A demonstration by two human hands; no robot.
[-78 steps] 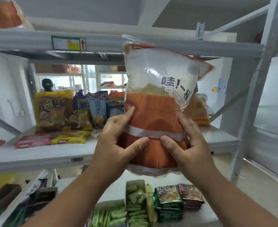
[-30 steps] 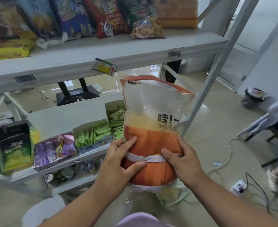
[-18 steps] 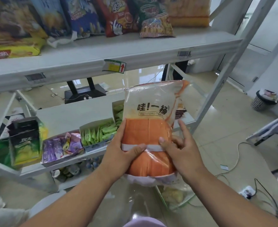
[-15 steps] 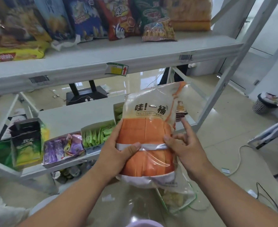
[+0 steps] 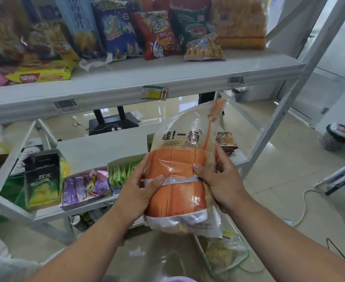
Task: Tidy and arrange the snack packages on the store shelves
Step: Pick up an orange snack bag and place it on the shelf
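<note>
Both forearms enter from the lower edge of the frame. Left hand (image 5: 140, 192) grips the left side of a tall clear plastic snack bag with an orange lower band (image 5: 179, 180), thumb laid across its front; right hand (image 5: 218, 184) clasps the right side, fingers curled behind. Bag held upright at frame centre, in front of the lower white metal shelf (image 5: 98, 147), tilted slightly right. Bag print reads "哇!一桶". Upper white shelf (image 5: 188, 78), top of frame: green crinkled packet (image 5: 203, 43) marked "CRACKER"; flat yellow packet (image 5: 43, 75), upper left, logo unclear. Yellow price tag with red arrow (image 5: 155, 93) on the shelf edge.
</note>
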